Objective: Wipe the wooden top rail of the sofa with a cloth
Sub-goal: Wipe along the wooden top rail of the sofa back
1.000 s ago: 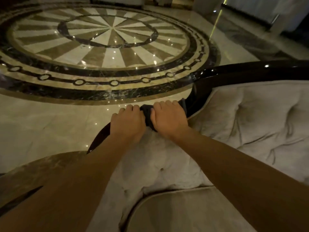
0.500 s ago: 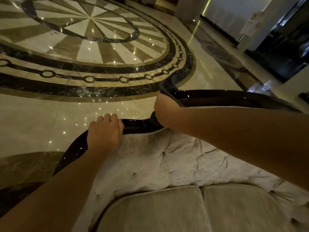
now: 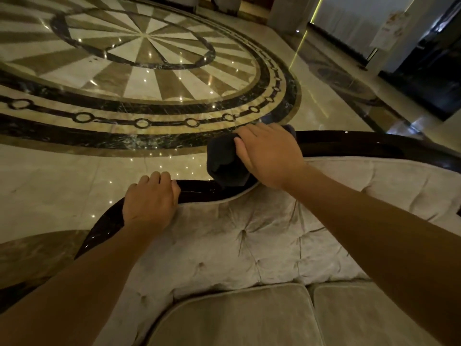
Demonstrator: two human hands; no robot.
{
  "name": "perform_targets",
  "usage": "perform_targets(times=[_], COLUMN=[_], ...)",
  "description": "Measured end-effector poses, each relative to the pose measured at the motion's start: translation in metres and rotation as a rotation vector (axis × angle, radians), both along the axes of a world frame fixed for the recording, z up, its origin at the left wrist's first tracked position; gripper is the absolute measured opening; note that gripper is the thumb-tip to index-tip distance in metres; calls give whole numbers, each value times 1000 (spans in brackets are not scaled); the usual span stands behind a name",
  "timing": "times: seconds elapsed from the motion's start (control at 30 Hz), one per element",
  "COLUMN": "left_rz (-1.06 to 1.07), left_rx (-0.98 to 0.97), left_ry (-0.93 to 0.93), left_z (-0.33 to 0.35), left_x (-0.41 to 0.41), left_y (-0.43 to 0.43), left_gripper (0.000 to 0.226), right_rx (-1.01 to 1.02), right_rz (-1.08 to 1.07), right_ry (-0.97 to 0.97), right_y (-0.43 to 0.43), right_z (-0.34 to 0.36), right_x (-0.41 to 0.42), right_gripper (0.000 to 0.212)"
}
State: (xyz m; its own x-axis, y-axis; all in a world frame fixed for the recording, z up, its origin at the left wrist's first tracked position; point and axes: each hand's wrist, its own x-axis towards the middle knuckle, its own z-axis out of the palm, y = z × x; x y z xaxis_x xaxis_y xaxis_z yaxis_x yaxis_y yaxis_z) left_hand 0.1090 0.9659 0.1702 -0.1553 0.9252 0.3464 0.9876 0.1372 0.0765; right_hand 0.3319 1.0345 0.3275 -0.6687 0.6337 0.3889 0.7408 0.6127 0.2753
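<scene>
Right hand point(image 3: 268, 156) presses a bunched dark cloth point(image 3: 225, 162) onto the curved rise of the glossy wooden top rail point(image 3: 361, 143), apparently gripping it, while the left hand point(image 3: 149, 203), grip closed over the rail, braces below.

Counted in view: two hands, left hand point(image 3: 149, 204) and right hand point(image 3: 268, 156), both bare. One dark cloth point(image 3: 225, 162). One sofa, with one dark glossy top rail point(image 3: 197, 192), one tufted backrest point(image 3: 249, 243) and two seat cushions, one point(image 3: 232, 318) to the left, one point(image 3: 369, 313) to the right. One circular inlaid medallion point(image 3: 139, 58) on the floor.
</scene>
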Motion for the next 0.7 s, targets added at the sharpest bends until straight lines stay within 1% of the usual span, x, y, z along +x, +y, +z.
perform_targets(times=[0.07, 0.13, 0.2, 0.23, 0.27, 0.3, 0.37, 0.43, 0.47, 0.53, 0.63, 0.7], left_rz=[11, 52, 162, 204, 207, 176, 83, 55, 42, -20, -66, 15], left_rx=[-72, -227, -371, -407, -394, -319, -104, 76, 138, 186, 78, -14], left_ry=[20, 11, -69, -142, -233, -353, -573, -711, -725, -632, -412, -350], left_z=[0, 8, 26, 40, 56, 72, 110, 146, 160, 179, 195, 201], left_x=[1, 2, 13, 22, 35, 48, 83, 125, 137, 166, 204, 205], left_y=[0, 2, 9, 13, 19, 26, 39, 52, 57, 69, 83, 86], left_gripper=[17, 16, 26, 32, 38, 41, 40, 40, 42, 45, 47, 47], right_rx=[-21, -27, -54, -67, -71, -68, -76, -127, -159, -180, -147, -139], right_rz=[-28, -58, -83, -87, -93, -93, -90, -70, -57, -41, 5, 27], right_ry=[113, 139, 121, 123, 135, 146, 148, 141, 124, 111, 120, 138], right_y=[1, 3, 5, 5, 6, 8, 14, 20, 22, 27, 32, 32], right_z=[3, 6, 12, 15, 18, 19, 23, 28, 29, 32, 29, 29], right_x=[11, 24, 40, 49, 57, 65, 88, 116, 121, 135, 151, 151], right_gripper=[33, 33, 35, 36, 36, 36, 37, 43, 46, 49, 47, 46])
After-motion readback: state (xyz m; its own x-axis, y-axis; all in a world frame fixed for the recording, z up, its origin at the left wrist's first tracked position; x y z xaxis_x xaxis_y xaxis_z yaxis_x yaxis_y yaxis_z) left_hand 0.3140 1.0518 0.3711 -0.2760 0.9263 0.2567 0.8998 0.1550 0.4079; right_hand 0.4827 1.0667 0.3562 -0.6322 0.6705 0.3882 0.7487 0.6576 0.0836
